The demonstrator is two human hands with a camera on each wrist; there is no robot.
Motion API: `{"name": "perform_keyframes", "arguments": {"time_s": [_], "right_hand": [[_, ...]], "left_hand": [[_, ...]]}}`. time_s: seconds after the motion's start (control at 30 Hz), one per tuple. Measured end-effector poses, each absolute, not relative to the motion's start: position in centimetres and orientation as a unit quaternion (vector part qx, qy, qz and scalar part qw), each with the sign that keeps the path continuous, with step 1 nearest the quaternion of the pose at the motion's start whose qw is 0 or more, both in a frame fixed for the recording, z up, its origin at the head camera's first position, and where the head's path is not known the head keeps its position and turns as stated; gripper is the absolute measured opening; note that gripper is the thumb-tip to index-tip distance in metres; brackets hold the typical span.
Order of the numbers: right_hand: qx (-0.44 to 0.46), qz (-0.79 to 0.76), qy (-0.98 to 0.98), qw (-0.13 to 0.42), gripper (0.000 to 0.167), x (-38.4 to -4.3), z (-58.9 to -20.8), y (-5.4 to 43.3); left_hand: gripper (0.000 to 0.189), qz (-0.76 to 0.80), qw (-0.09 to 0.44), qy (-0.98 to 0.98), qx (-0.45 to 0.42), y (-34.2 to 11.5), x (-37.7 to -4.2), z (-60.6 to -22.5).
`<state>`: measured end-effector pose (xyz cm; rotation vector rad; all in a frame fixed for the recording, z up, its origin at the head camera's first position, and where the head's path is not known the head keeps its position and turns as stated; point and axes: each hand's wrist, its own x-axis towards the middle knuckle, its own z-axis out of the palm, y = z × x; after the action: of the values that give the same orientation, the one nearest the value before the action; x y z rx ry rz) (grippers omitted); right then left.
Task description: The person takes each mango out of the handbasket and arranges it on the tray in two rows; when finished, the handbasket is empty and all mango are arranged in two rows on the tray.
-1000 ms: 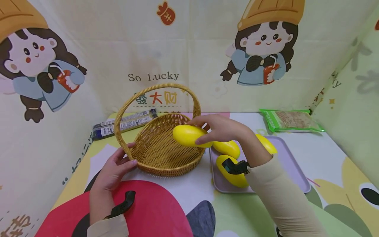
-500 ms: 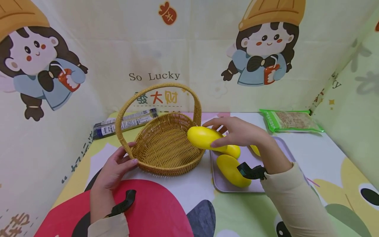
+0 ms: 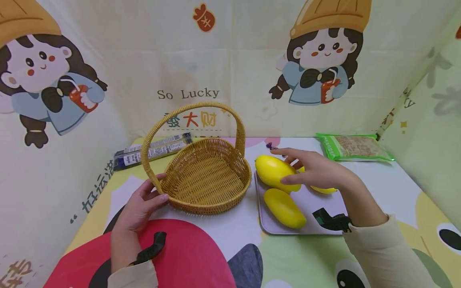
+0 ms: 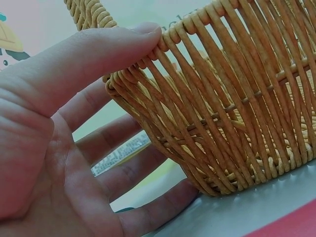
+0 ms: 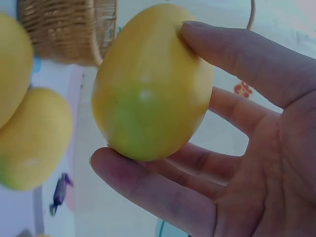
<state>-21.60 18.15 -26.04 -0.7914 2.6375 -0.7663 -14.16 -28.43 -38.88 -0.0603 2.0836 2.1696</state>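
My right hand (image 3: 313, 170) grips a yellow mango (image 3: 271, 170) above the left part of a lilac tray (image 3: 324, 220). In the right wrist view the thumb and fingers clasp the mango (image 5: 153, 84) from opposite sides, and its near end is greenish. Another mango (image 3: 284, 209) lies on the tray in front of it, and one more (image 3: 324, 190) is partly behind my hand. At the left, my left hand (image 3: 138, 206) holds the wicker basket (image 3: 205, 206) by the rim near the handle's foot. Its thumb lies over the rim in the left wrist view, and nothing is inside the basket.
Behind the basket lie dark-ended packets (image 3: 155, 150) with printed labels. A green-edged packet (image 3: 354, 147) is at the back right. A small purple wrapped item (image 3: 271, 147) lies behind the tray. A patterned cloth wall (image 3: 248, 72) closes off the back.
My right hand has carried the mango rightward, from beside the basket's right rim to over the tray. The purple item has come into view. My left hand stays on the basket.
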Motion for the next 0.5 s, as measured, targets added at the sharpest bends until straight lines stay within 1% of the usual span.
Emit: {"name": "perform_keyframes", "arguments": {"time_s": [0.33,0.5], "right_hand": [[-0.223,-0.289,0.919,0.151,0.067,-20.4,-26.6,21.4],[-0.214,-0.275,0.927,0.138,0.067,-19.9,-27.1,23.1]], "left_hand": [[0.061,0.719,0.068,0.691,-0.017,-28.4,-14.2,-39.0],[0.061,0.719,0.065,0.692,-0.009,-28.5,-14.2,-39.0]]}}
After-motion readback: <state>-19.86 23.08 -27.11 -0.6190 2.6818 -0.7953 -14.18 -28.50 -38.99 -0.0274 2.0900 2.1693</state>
